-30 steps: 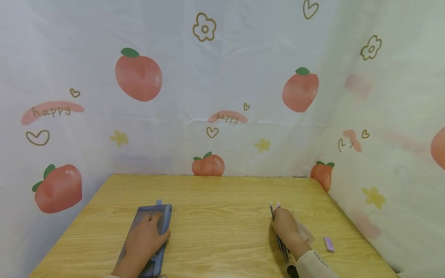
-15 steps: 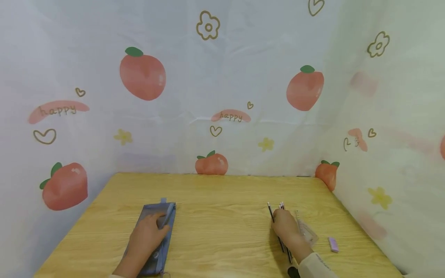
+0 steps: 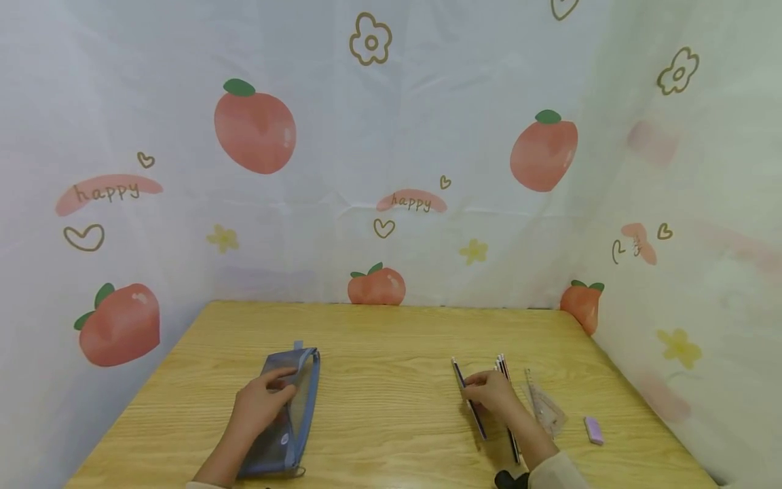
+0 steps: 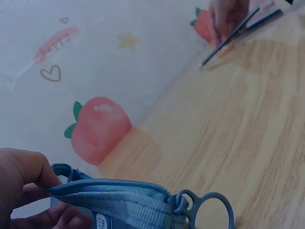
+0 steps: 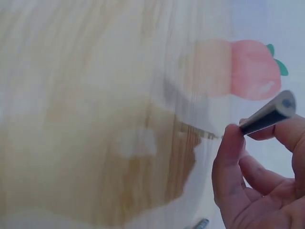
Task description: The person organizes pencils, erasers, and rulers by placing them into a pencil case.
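Note:
A blue zippered pencil case lies on the left of the table, its mouth gaping on the right side. My left hand pinches the edge of that mouth between thumb and fingers; the left wrist view shows the zipper pull ring at one end. On the right, my right hand pinches a dark pencil by thumb and fingertips. The right wrist view shows the flat end of this pencil pointing at the camera. Several more pencils lie beneath the right hand, partly hidden by it.
Right of the pencils lie a clear set square with a straight ruler and a purple eraser. A black object sits by the right sleeve. Peach-printed curtain borders the wooden table.
My right hand has drawn one pencil leftward, apart from the others. My left hand has lifted the edge of the pencil case, and its mouth gapes wider.

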### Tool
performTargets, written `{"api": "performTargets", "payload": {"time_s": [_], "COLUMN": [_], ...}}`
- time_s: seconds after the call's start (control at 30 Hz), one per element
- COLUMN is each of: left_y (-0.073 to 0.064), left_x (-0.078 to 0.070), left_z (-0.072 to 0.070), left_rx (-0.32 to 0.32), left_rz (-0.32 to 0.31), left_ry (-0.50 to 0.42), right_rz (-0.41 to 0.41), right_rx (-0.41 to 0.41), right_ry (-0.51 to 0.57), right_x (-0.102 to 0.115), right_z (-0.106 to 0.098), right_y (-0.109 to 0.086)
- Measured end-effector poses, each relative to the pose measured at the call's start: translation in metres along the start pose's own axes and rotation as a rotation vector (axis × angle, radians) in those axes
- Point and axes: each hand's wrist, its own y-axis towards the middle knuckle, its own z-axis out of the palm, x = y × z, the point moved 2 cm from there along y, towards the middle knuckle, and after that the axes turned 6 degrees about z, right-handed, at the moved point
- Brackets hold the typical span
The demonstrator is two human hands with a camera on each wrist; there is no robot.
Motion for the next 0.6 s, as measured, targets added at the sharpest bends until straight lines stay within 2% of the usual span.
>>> {"api": "performTargets", "payload": {"time_s": [0.2,0.43,0.6], "left_y": [0.001,0.005,0.008], "left_x": [0.003,0.007,0.004], "left_z": [0.004,0.008,0.012], "left_rx": [0.013,0.036,0.038], "left_rz": [-0.057,-0.136,-0.123], "left_ry": [-0.094,-0.226,-0.255], "right_rz": [0.102,0.137,0.137], "right_rx": [0.095,0.171,0.217], "right_ry": [0.098,0.230,0.333], "right_x": [-0.004,-0.005,-0.004], "right_z": [0.006,0.011,0.018], "right_y": [0.001,0.003,0.003]}}
